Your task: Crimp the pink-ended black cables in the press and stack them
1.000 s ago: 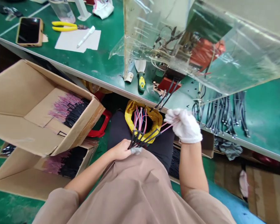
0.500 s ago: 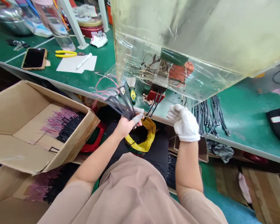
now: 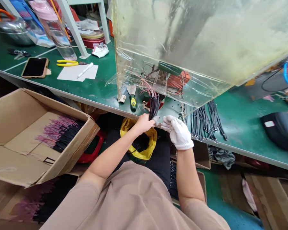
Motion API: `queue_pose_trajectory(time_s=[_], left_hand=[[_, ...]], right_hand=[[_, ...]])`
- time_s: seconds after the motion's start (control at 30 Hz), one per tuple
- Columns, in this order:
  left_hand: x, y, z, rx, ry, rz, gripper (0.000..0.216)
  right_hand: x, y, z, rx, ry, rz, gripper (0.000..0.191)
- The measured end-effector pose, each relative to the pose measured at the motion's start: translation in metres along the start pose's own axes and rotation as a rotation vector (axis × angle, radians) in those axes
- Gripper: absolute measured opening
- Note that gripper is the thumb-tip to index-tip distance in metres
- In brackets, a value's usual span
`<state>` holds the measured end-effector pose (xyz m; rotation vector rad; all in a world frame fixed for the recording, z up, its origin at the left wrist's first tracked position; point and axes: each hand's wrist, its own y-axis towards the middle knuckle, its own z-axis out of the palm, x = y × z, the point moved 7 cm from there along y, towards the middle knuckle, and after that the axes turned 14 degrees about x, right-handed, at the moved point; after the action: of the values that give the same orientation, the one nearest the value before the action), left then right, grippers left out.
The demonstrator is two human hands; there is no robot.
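Observation:
My left hand (image 3: 145,124), with pale coverings on its fingertips, is closed around a bundle of black cables (image 3: 154,107) at the bench edge. The thin pink wire ends (image 3: 147,87) of the bundle point up and away, in front of a small red-and-dark machine part. Just right of it is my right hand (image 3: 179,131) in a white knitted glove. Its fingers are slightly bent and apart, pointing at the bundle, and nothing shows in them. More black cables (image 3: 204,123) lie in rows on the bench beyond the glove.
A clear plastic guard (image 3: 172,64) hangs over the machine. A scraper (image 3: 132,100) lies left of it. Cardboard boxes (image 3: 86,140) with pink-ended cables stand at left. Over my lap is a yellow-rimmed bag (image 3: 148,153). Pliers (image 3: 68,63) and a phone (image 3: 35,67) lie farther left.
My left hand has moved right with the cables, which were fanned out to the left and now stand gathered, wire ends pointing away. My gloved right hand has come closer to it.

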<state>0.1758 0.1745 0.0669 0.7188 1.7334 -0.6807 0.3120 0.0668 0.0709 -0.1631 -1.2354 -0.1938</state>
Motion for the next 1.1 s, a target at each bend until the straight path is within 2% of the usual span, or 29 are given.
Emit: queue_pose_trajectory(time_s=[0.1, 0.2, 0.33, 0.4, 0.53, 0.7, 0.93, 1.1], left_hand=[[-0.004, -0.023, 0.001, 0.012, -0.121, 0.008, 0.035], [-0.004, -0.055, 0.008, 0.101, -0.232, 0.011, 0.039], [0.008, -0.1, 0.015, 0.15, -0.366, -0.008, 0.045], [0.017, -0.116, 0.018, 0.173, -0.376, -0.023, 0.048], [0.034, -0.131, 0.02, 0.187, -0.334, -0.04, 0.051], [0.052, -0.136, 0.025, 0.228, -0.238, -0.016, 0.052], [0.066, -0.138, 0.034, 0.262, -0.19, 0.022, 0.049], [0.055, -0.148, 0.033, 0.342, -0.252, 0.038, 0.053]], right_hand=[[-0.007, 0.005, 0.007, 0.02, 0.022, 0.031, 0.045], [-0.015, 0.01, 0.016, 0.052, 0.065, 0.123, 0.048], [-0.023, 0.022, 0.043, 0.185, 0.151, 0.309, 0.055], [-0.023, 0.03, 0.055, 0.191, 0.199, 0.342, 0.058], [-0.013, 0.049, 0.068, 0.11, 0.208, 0.241, 0.052], [0.004, 0.057, 0.07, 0.037, 0.103, 0.052, 0.047], [0.022, 0.043, 0.053, -0.211, -0.343, -0.145, 0.044], [0.034, 0.045, 0.029, -0.329, -0.388, -0.216, 0.052]])
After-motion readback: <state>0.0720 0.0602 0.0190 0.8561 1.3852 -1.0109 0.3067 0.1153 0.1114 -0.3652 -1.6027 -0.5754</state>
